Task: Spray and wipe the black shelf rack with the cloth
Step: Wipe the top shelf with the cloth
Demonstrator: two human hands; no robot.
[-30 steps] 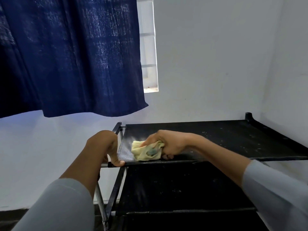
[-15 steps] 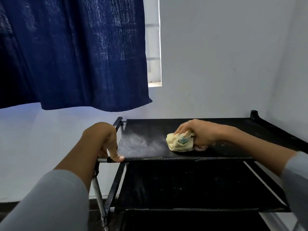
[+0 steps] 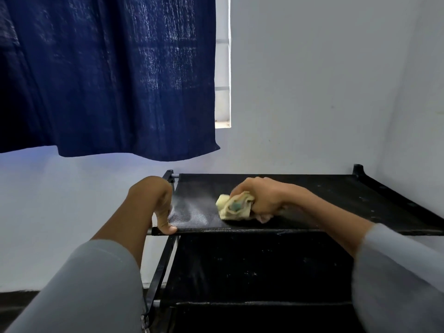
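Observation:
The black shelf rack (image 3: 336, 193) stands in the room corner, its top fabric tier dusty and streaked pale near the left end. My right hand (image 3: 262, 198) grips a bunched yellow cloth (image 3: 234, 207) and presses it onto the top tier, left of centre. My left hand (image 3: 156, 203) holds the rack's front left corner, thumb on the front rail and fingers curled over the side. A lower tier (image 3: 259, 267) shows beneath. No spray bottle is in view.
A dark blue curtain (image 3: 108, 75) hangs over the window (image 3: 222, 68) above and left of the rack. White walls close in behind and on the right. Dark floor (image 3: 16, 301) shows at lower left.
My right hand swept the cloth from the left front corner to the right across the top tier, then came back a little to the left. My left hand kept its hold on the corner.

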